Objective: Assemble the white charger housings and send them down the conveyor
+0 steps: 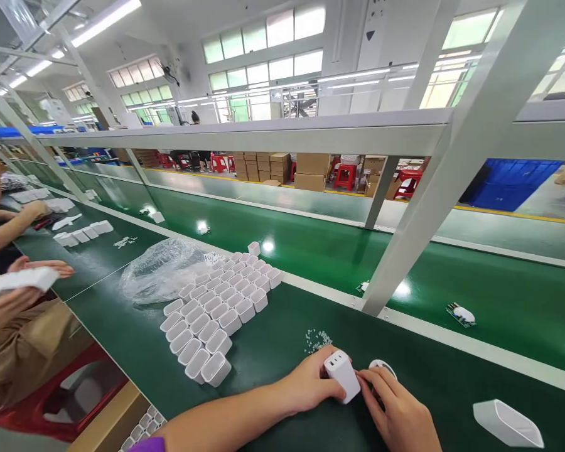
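Note:
A white charger housing (343, 376) with several port slots in its end face is gripped between the thumb and fingers of my left hand (313, 383). Close against its right side, my right hand (398, 408) has its fingers curled and pressed together; whatever they may hold is too small or hidden to name. Partly behind those fingers lies a white round ring-like thing (383, 365). Just beyond my left hand is a scatter of small clear pieces (317, 339). An open white housing shell (508, 424) lies on its side at the lower right.
Rows of white open shells (211, 314) stand left of my hands, beside a clear plastic bag (160, 270). A slanted metal post (419, 220) rises ahead. Circuit boards (461, 315) lie on the green belt (311, 245). At left, a co-worker's hands (23, 295) hold white pieces.

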A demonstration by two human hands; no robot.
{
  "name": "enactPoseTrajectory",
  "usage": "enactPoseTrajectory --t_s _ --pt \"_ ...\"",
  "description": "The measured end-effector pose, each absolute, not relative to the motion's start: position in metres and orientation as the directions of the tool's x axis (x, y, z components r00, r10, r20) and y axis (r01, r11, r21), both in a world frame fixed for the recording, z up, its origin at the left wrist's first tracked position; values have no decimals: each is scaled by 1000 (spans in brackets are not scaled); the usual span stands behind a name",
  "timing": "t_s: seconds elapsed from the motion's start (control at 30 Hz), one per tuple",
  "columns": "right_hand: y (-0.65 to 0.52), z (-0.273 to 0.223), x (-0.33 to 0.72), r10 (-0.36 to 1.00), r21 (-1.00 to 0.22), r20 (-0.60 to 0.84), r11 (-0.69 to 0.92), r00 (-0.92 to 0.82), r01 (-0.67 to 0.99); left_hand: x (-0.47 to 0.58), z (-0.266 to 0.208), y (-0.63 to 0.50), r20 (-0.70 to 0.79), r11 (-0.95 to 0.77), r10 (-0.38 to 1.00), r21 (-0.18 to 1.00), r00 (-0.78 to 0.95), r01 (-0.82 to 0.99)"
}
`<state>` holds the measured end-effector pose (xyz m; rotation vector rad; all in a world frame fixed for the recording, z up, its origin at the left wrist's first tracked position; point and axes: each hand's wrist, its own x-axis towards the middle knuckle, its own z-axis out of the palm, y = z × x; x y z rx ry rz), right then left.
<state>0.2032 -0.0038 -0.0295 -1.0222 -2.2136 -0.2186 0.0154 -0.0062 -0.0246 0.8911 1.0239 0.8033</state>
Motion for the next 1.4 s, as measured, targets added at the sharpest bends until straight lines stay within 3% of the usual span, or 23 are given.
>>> enactPoseTrajectory --t_s 0.1,0.17,0.3,0.43,0.6,0.87,1.4 --pt "-6 -24 200 657 -185 627 648 -419 739 15 -20 -8 -341 406 878 903 338 -144" --pt "-7 -18 199 715 -304 579 635 -392 710 14 -15 -9 -325 394 882 906 342 -154" --pt "-9 -5 202 840 -675 464 541 -281 502 13 -9 -10 -293 386 880 900 375 -201" --pt "-14 5 202 878 -817 445 479 -176 321 12 -11 -14 -266 375 864 906 429 -194" --pt "-20 9 199 843 -782 509 538 -175 316 11 -11 -22 -227 330 843 934 487 -136" --pt "-23 8 197 733 -610 655 657 -184 443 11 -9 -22 -165 225 864 972 475 -71" --pt "-24 9 199 628 -415 735 714 -255 564 9 -13 -20 4 -86 900 982 435 170"
